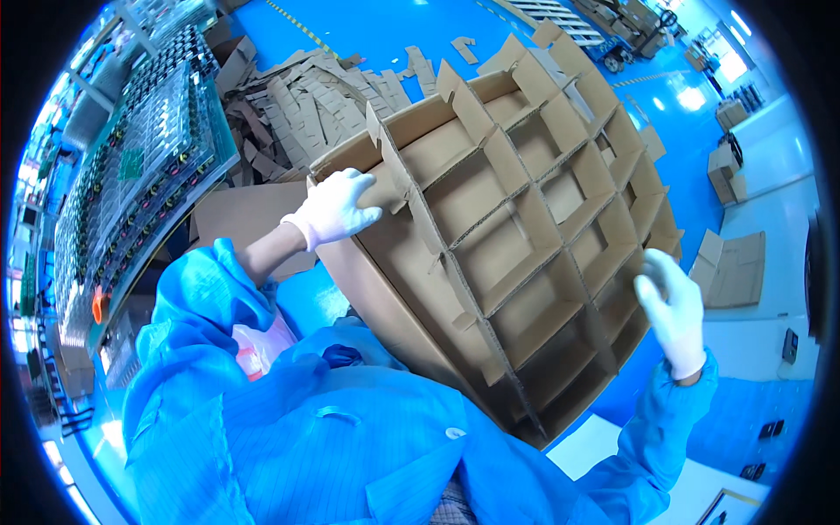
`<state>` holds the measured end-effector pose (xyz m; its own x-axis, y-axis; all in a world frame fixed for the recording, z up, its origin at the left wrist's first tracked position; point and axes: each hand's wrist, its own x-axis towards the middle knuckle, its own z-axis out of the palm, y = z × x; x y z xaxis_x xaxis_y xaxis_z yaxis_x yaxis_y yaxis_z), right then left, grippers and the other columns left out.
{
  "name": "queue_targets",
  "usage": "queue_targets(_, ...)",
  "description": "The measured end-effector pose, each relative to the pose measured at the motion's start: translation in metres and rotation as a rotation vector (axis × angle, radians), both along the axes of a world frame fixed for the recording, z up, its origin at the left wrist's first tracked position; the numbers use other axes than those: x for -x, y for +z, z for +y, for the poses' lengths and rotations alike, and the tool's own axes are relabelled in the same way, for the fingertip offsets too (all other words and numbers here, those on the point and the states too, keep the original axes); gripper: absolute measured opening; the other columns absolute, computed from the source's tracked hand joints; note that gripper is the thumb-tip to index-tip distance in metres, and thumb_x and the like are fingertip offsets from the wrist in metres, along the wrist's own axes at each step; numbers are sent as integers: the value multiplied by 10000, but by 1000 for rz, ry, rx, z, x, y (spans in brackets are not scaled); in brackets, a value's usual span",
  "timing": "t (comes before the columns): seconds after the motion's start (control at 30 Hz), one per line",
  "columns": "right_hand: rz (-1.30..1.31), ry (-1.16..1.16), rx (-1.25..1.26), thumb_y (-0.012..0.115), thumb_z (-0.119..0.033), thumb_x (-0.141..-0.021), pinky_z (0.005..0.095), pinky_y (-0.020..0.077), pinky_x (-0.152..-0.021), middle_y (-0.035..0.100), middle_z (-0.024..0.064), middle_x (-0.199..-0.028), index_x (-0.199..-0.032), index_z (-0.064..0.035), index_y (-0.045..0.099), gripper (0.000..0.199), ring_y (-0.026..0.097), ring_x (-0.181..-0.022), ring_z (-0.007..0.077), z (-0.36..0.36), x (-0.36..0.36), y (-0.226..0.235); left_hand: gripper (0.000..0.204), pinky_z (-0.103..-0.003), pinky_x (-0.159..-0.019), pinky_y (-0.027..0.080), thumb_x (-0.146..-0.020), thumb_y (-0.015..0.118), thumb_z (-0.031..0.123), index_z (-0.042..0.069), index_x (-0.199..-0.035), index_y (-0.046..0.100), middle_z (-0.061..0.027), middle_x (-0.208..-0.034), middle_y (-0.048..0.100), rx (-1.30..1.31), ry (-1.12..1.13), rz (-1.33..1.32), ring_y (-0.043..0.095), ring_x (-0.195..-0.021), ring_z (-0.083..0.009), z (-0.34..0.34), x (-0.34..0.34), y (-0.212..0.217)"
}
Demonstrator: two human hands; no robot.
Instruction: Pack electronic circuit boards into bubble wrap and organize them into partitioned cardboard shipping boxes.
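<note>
A large cardboard box stands right in front of the worker, a grid of cardboard dividers filling it. The gloved left hand is at the box's left edge, thumb spread wide from its fingers; whether it touches, I can't tell. The right hand, fingers loosely bent and parted, hangs by the right side. Flat cardboard scraps lie at far left on the blue floor.

Dividers inside the box
</note>
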<state>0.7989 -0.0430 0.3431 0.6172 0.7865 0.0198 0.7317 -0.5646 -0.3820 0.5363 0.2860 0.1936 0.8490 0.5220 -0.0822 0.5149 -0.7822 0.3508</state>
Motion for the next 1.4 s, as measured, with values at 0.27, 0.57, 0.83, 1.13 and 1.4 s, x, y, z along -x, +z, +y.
queue_targets(0.27,-214,136,106,594,-164,-788,324,472,-740,613,120,-882,-1036,-13,595,290,596,-796,280,68,84,-3,470,-410,-677,466,-783,557,490,26,-848,592,-160,-811,605,-146,-324,185,571,-756,-350,4,-34,-11)
queue_targets(0.57,-311,-510,125,552,-194,-827,340,444,-610,629,122,-793,-918,-26,604,197,554,-627,280,-32,21,-37,176,-357,-625,438,-759,564,171,37,-870,591,-116,-769,556,-171,-422,-577,518,-685,-291,24,-33,63)
queue_targets(0.83,-164,-615,40,557,-165,-829,325,424,-587,618,107,-770,-884,-38,609,149,520,-596,248,-63,72,-48,137,-335,-637,426,-749,579,103,41,-871,583,-95,-809,546,-91,-615,-714,501,-696,-259,22,-67,78)
queue_targets(1.13,-305,-516,-104,611,-49,-777,303,430,-603,591,85,-721,-855,-24,619,82,527,-619,227,-71,133,-78,302,-395,-852,427,-794,569,234,36,-1022,569,-134,-1086,551,-312,-1043,-675,532,-968,-316,-6,-51,49)
queue_targets(1.4,-655,-395,-49,592,-152,-822,343,454,-779,562,133,-1061,-1134,-45,528,336,553,-884,296,-70,66,-98,477,-458,-951,339,-809,514,347,72,-1197,473,-164,-1253,438,-282,-1171,-548,420,-1140,-333,-63,-79,52)
